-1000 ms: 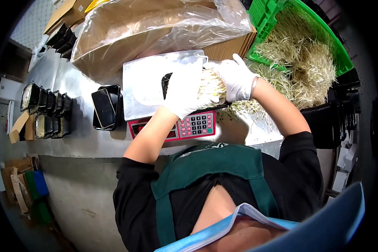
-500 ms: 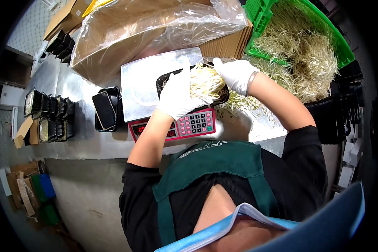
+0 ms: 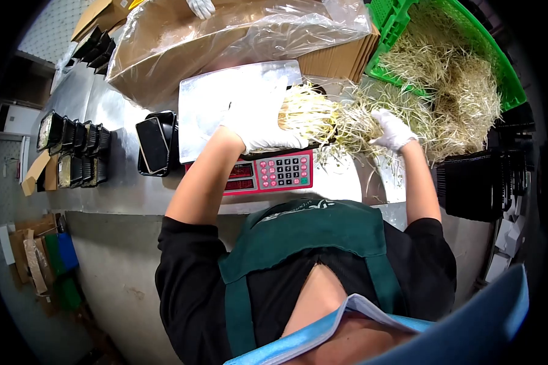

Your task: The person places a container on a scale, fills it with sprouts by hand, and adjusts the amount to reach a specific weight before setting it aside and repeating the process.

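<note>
My left hand (image 3: 259,121), in a white glove, curves around a bundle of bean sprouts (image 3: 307,112) in a black plastic tray (image 3: 332,140). The tray rests over a scale with a metal plate (image 3: 202,109) and a pink-red keypad panel (image 3: 284,172). Most of the tray is hidden under the hand and sprouts. To its right, my right hand (image 3: 394,131), also gloved, is at the edge of the loose bean sprouts (image 3: 359,118), thumb and fingers apart.
A green crate (image 3: 511,79) spills sprouts at the right, beside stacked black trays (image 3: 472,185). Behind the scale stands a plastic-lined cardboard box (image 3: 164,48), with another person's gloved hand (image 3: 201,7) above it. A phone (image 3: 153,145) lies in a tray left; filled trays (image 3: 73,149) stand farther left.
My right hand has left the tray and moved right to the loose sprouts. My left hand stays at the tray. Another person's gloved hand has appeared above the box.
</note>
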Motion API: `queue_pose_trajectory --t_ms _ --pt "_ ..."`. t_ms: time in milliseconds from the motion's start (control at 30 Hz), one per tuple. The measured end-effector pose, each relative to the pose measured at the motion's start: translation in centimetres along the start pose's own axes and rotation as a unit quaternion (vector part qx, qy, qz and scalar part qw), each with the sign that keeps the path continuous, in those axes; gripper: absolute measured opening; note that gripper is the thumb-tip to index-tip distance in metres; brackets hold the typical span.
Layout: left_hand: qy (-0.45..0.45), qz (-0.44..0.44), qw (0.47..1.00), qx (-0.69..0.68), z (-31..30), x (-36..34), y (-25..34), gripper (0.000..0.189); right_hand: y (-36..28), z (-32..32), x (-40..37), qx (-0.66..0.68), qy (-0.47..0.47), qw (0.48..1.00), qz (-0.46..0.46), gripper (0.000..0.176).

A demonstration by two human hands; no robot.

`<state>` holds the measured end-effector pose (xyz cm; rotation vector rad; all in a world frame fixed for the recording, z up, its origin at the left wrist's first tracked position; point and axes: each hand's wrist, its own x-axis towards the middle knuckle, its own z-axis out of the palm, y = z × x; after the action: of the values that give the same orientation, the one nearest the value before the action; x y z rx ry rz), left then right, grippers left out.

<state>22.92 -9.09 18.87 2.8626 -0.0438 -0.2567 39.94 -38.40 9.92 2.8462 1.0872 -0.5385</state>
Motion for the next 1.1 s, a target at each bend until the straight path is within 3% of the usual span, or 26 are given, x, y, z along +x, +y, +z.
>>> queue_pose_trajectory --t_ms 67,133,167,200,233,267,333,400,467,500,533,600,633,667,700,733,800,867,933,1033,1067,1100 --pt "0.017 -0.002 0.999 -0.043 -0.7 -1.3 -0.8 0.112 0.8 -1.3 -0.4 0.096 -0.021 0.994 0.038 0.069" --pt "0.137 0.061 0.984 -0.099 -0.6 -2.9 -2.2 0.108 0.1 -3.4 -1.8 0.223 0.011 0.975 0.008 0.065" --pt "0.200 0.104 0.972 -0.060 -0.4 -4.4 -3.3 0.102 -0.2 -4.1 -2.3 0.281 0.052 0.958 -0.025 0.064" --pt "0.203 0.117 0.971 -0.043 -1.3 -5.4 -3.9 0.094 -0.6 -4.8 -2.7 0.338 0.094 0.935 -0.058 0.063" --pt "0.239 0.069 0.920 -0.302 -0.5 -6.7 -4.6 0.087 -2.8 -6.8 -3.8 0.291 0.157 0.939 -0.099 0.065" --pt "0.258 0.014 0.802 -0.539 0.8 -8.0 -5.6 0.080 -5.9 -8.9 -4.8 0.243 0.216 0.935 -0.139 0.067" --pt "0.357 -0.092 0.737 -0.567 1.4 -9.1 -8.8 0.058 -9.5 -10.7 -5.3 0.257 0.267 0.898 -0.237 0.070" --pt "0.400 -0.126 0.719 -0.554 0.2 -9.2 -7.9 0.045 -13.9 -11.6 -5.0 0.246 0.269 0.866 -0.341 0.071" --pt "0.369 -0.035 0.667 -0.646 1.2 -8.2 -7.5 0.047 -16.7 -9.9 -2.8 0.123 0.277 0.839 -0.452 0.075" --pt "0.409 -0.034 0.871 -0.272 2.0 -6.7 -7.7 0.046 -18.4 -9.8 -2.3 0.060 0.262 0.852 -0.449 0.077" --pt "0.371 -0.024 0.916 0.149 2.8 -5.1 -7.3 0.045 -19.3 -9.8 -1.9 -0.006 0.249 0.863 -0.439 0.080" --pt "0.327 -0.092 0.940 -0.031 3.2 -2.6 -4.0 0.047 -18.4 -8.9 0.7 0.006 0.273 0.851 -0.449 0.078" --pt "0.358 -0.090 0.923 -0.114 4.1 -2.2 -2.8 0.048 -17.4 -9.1 1.8 0.031 0.200 0.875 -0.441 0.076" --pt "0.362 -0.078 0.921 -0.120 4.9 -2.0 -2.4 0.048 -16.5 -9.2 2.5 0.055 0.127 0.894 -0.427 0.075" --pt "0.379 -0.060 0.916 -0.120 5.7 -1.6 -2.3 0.051 -15.8 -8.1 3.3 0.085 0.101 0.877 -0.461 0.072" --pt "0.395 -0.044 0.910 -0.121 6.6 -1.1 -2.1 0.053 -15.9 -7.0 2.5 0.076 0.173 0.866 -0.462 0.072" --pt "0.442 0.010 0.887 -0.131 7.1 -0.9 -1.6 0.046 -17.6 -5.7 1.4 0.086 0.161 0.896 -0.405 0.071" --pt "0.251 0.023 0.951 -0.178 4.0 -2.5 -0.3 0.052 -17.2 -3.9 3.4 0.043 0.204 0.891 -0.404 0.075" --pt "0.215 0.008 0.968 -0.131 3.5 -2.8 0.4 0.055 -16.6 -4.4 3.3 0.008 0.247 0.881 -0.404 0.078" --pt "0.160 -0.020 0.981 -0.103 3.4 -2.7 0.6 0.061 -14.0 -6.4 2.4 -0.121 0.189 0.911 -0.345 0.091" --pt "0.139 -0.032 0.982 -0.124 3.4 -2.7 0.6 0.064 -12.9 -6.8 2.3 -0.119 0.192 0.912 -0.341 0.091" --pt "0.138 -0.029 0.983 -0.122 3.4 -2.6 0.6 0.064 -11.8 -7.3 2.0 0.027 0.090 0.941 -0.326 0.091"
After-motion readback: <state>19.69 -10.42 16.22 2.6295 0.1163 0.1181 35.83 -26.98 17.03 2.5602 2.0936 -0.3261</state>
